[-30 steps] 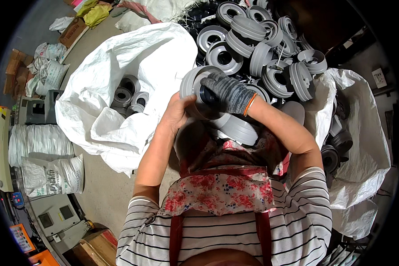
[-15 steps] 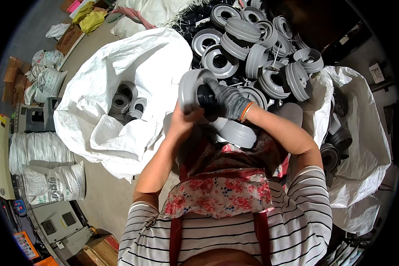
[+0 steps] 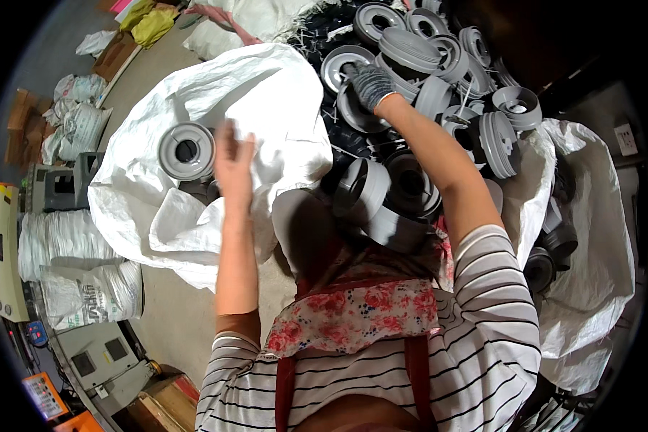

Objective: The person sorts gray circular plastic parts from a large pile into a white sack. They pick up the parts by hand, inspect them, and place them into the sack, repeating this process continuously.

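From the head camera: her bare left hand (image 3: 234,164) hangs open, fingers spread, over the white sack (image 3: 266,101), where a grey spool (image 3: 186,150) lies just beside it. The gloved right hand (image 3: 369,83) closes on another spool in the pile (image 3: 439,65). A few look bagged; most seem left to sort.

This looks like a workshop or small factory floor. A heap of grey plastic spools (image 3: 439,65) fills the upper right of the frame, large white woven bulk sacks (image 3: 266,108) lie open on the concrete floor (image 3: 165,317), stuffed sacks (image 3: 86,288) sit at lower left, and a boxy machine (image 3: 7,252) stands at the left edge.
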Tool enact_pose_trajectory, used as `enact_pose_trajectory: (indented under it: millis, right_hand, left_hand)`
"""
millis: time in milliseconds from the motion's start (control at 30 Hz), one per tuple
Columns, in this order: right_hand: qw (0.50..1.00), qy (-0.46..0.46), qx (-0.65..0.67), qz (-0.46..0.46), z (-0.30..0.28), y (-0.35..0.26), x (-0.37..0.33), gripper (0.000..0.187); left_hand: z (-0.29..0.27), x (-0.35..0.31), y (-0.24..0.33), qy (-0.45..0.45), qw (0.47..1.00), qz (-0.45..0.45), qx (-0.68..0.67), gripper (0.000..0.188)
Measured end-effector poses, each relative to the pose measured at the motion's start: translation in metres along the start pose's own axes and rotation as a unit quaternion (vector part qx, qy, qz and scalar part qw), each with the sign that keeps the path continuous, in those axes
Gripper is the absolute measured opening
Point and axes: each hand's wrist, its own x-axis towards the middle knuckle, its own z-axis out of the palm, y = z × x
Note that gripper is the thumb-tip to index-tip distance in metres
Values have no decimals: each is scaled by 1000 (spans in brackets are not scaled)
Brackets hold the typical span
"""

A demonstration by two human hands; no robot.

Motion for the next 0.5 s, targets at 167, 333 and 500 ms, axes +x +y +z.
enact_pose_trajectory:
  millis: [167, 333, 500]
  right_hand:
    - [991, -86, -102, -33, -15, 16, 17, 22]
    - [998, 6, 4, -59, -80, 13, 9, 21]
    - [983, -29, 183, -7, -97, -21, -26, 20]
  left_hand:
    - [45, -28, -28, -92, 978, -136, -130, 45]
    - [62, -16, -53, -90, 993, -52, -52, 73]
    - [73, -15, -37, -199, 909, -142, -337, 60]
